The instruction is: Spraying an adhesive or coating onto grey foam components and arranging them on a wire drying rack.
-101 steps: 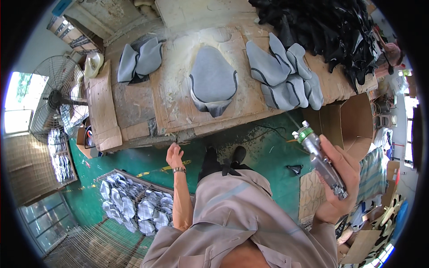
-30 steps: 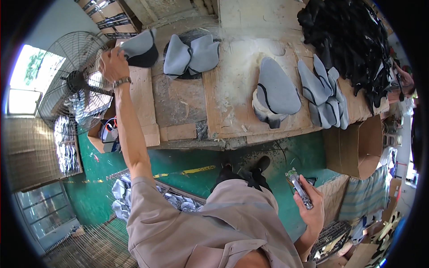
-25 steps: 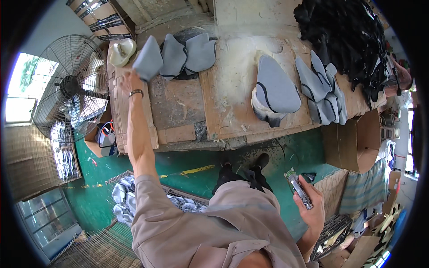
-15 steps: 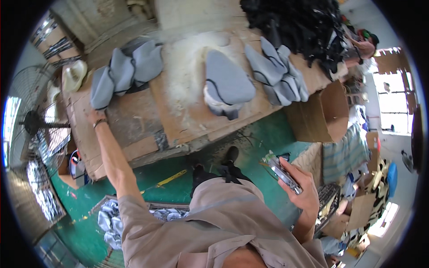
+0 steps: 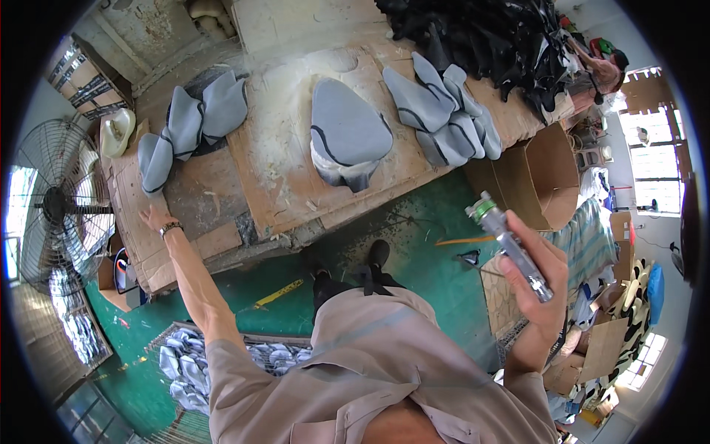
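My right hand (image 5: 538,277) grips a silver-grey cylindrical hand tool (image 5: 512,246) with a green collar near its tip, held up over the floor to the right. My left hand (image 5: 157,217) reaches to the left end of the cardboard-covered workbench (image 5: 203,196), fingers spread and holding nothing. Just beyond it lie several grey, black-edged saddle-shaped covers (image 5: 186,122). At the bench's middle rests a grey saddle-shaped piece (image 5: 351,122) with a pale, dark-tipped underside. More grey covers (image 5: 436,103) are piled to its right.
A black heap (image 5: 481,37) covers the far right of the bench. An open cardboard box (image 5: 543,177) stands at its right end, a large fan (image 5: 55,200) at the left. Grey pieces fill a rack (image 5: 188,370) beside me. Another person (image 5: 597,74) is at the far right.
My right hand has moved right and up with the tool. My left hand has drawn slightly back from the covers, toward me. The view has shifted a little.
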`<state>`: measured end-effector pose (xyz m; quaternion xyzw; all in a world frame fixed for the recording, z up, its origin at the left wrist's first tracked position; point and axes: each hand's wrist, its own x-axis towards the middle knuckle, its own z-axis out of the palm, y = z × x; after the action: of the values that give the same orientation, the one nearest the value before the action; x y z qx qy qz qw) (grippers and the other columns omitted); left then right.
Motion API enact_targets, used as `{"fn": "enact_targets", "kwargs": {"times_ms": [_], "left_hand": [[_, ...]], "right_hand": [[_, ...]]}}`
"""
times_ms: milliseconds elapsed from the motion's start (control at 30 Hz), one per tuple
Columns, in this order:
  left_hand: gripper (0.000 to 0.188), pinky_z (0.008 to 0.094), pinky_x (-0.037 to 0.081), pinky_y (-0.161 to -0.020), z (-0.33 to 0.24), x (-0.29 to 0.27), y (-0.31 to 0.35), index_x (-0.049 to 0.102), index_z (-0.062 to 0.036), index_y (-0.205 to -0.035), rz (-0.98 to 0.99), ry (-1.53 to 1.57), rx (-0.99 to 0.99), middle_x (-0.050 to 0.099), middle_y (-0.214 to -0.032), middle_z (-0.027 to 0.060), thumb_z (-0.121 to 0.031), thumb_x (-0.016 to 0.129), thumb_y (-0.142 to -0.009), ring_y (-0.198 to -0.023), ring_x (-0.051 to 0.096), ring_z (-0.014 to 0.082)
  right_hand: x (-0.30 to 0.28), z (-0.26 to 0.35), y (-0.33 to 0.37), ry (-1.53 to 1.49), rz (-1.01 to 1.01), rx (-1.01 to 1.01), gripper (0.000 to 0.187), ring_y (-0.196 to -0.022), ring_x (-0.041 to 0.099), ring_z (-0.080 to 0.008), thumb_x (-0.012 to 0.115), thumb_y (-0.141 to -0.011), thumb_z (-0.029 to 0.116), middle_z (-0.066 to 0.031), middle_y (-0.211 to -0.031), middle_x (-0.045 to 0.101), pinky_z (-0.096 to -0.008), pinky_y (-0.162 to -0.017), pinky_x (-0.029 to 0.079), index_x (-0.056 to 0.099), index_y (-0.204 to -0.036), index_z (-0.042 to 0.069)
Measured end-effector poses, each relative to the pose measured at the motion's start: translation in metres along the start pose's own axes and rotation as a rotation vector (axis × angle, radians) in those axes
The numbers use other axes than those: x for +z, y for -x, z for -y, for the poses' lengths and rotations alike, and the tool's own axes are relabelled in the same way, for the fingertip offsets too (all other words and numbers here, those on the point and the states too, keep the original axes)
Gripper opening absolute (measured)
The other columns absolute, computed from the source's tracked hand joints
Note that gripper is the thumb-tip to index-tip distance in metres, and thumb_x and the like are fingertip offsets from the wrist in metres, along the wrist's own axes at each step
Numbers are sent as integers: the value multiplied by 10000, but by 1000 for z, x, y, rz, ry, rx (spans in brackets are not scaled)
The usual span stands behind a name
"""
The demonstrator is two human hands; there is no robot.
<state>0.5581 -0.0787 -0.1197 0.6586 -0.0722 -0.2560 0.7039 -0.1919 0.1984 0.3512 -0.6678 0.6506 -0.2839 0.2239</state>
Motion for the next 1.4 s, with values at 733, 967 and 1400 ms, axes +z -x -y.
{"fn": "enact_targets", "kwargs": {"times_ms": [733,967,1400], "left_hand": [[296,468,560,-705,219,-286,534,673,-140,-1237,-70,-507,-815,674,-1066,61,-183,578,-960,-912,625,252],[327,515,569,-785,233,-308,523,655,-146,-1281,125,-727,-881,648,-1191,95,-167,560,-968,-1049,622,308],[258,361,597,-648,245,-268,435,723,-133,-1177,359,-616,-733,679,-969,15,-180,675,-928,-825,639,149]], "right_hand": [[-85,-83,48,118,-34,52,491,-866,648,-246,685,-740,141,-135,-1016,699,-329,-795,483,733,-1217,39],[-63,-43,49,35,-18,-16,602,-807,660,-267,682,-679,14,-159,-946,693,-340,-786,501,678,-1280,-6],[14,60,70,261,78,-222,641,-706,674,-273,695,-708,111,-143,-842,649,-350,-648,524,625,-1329,-30]]}}
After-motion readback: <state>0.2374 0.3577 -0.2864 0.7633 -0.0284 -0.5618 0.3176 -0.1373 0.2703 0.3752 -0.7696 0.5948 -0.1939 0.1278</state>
